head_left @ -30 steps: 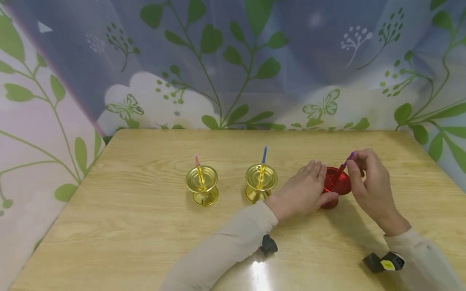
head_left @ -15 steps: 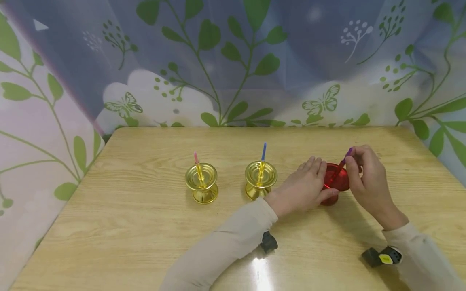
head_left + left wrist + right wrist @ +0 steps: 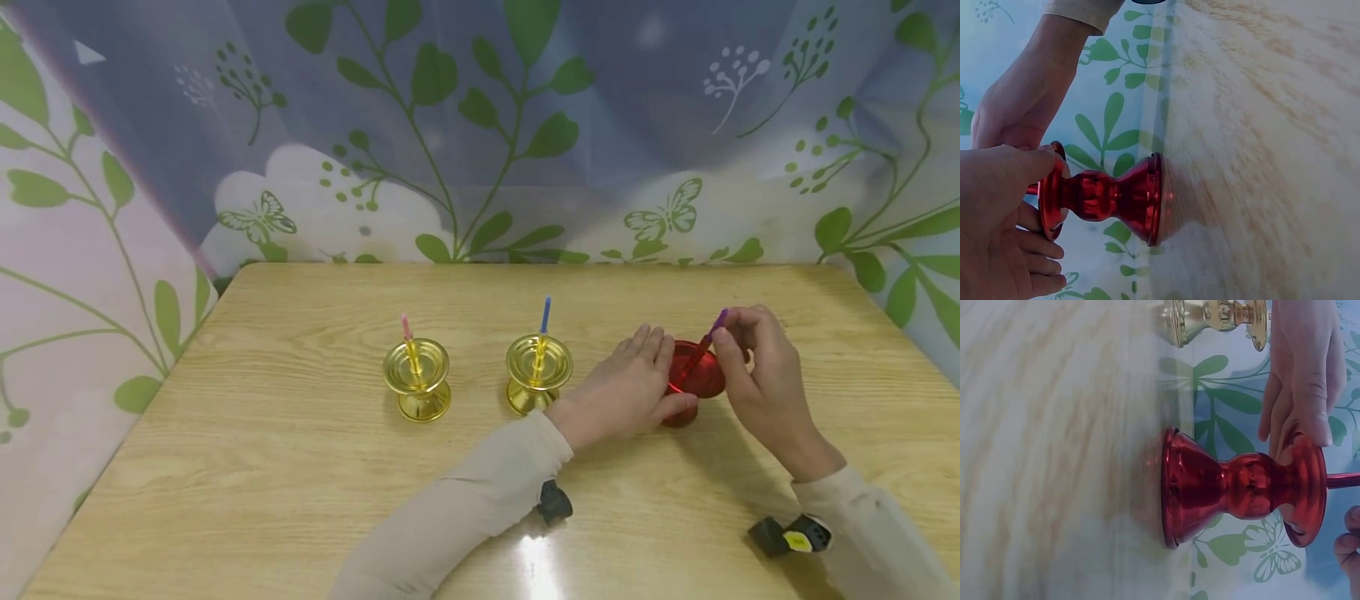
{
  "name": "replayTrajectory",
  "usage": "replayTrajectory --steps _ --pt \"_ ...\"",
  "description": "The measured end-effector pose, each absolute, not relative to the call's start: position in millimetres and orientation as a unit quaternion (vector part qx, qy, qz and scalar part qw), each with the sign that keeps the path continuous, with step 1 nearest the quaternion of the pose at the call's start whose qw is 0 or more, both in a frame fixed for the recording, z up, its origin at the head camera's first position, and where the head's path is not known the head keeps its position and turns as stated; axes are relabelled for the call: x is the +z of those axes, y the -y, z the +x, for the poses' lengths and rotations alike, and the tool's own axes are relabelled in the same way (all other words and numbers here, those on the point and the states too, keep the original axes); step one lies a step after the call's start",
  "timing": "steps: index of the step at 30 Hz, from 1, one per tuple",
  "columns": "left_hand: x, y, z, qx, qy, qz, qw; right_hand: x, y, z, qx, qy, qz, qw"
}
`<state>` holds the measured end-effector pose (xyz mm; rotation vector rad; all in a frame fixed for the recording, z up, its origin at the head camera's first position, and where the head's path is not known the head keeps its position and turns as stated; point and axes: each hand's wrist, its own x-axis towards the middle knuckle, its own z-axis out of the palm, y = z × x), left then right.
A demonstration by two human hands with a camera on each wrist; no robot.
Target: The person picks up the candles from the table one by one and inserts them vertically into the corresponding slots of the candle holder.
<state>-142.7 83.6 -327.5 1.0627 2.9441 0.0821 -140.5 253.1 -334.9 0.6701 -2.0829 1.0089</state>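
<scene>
A shiny red candle holder [image 3: 703, 381] stands upright at the right of the table. My left hand [image 3: 618, 387] holds its dish by the left side, the thumb at the near edge and the other fingers farther back. In the left wrist view, the holder's flared base [image 3: 1141, 200] meets the tabletop. A thin purple candle [image 3: 721, 317] rises from the tube in the middle of the dish, leaning right in the head view. Thumb and forefinger of my right hand [image 3: 768, 387] pinch this candle. The right wrist view shows the red tube [image 3: 1342, 480] beside the right fingertips.
Left of the red holder stand two gold candle holders. The nearer one [image 3: 538, 367] bears a blue candle [image 3: 546, 317], close to my left wrist; the farther one [image 3: 416, 371] bears a pink candle [image 3: 406, 327]. A leaf-patterned curtain [image 3: 480, 133] hangs behind the wooden table [image 3: 262, 467].
</scene>
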Motion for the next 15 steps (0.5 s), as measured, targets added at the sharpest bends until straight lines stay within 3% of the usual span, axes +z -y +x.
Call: replayTrajectory --steps 15 --pt "-321.5 -78.6 -138.1 0.018 -0.936 0.352 -0.014 -334.5 -262.2 -133.2 0.398 0.809 0.26 0.346"
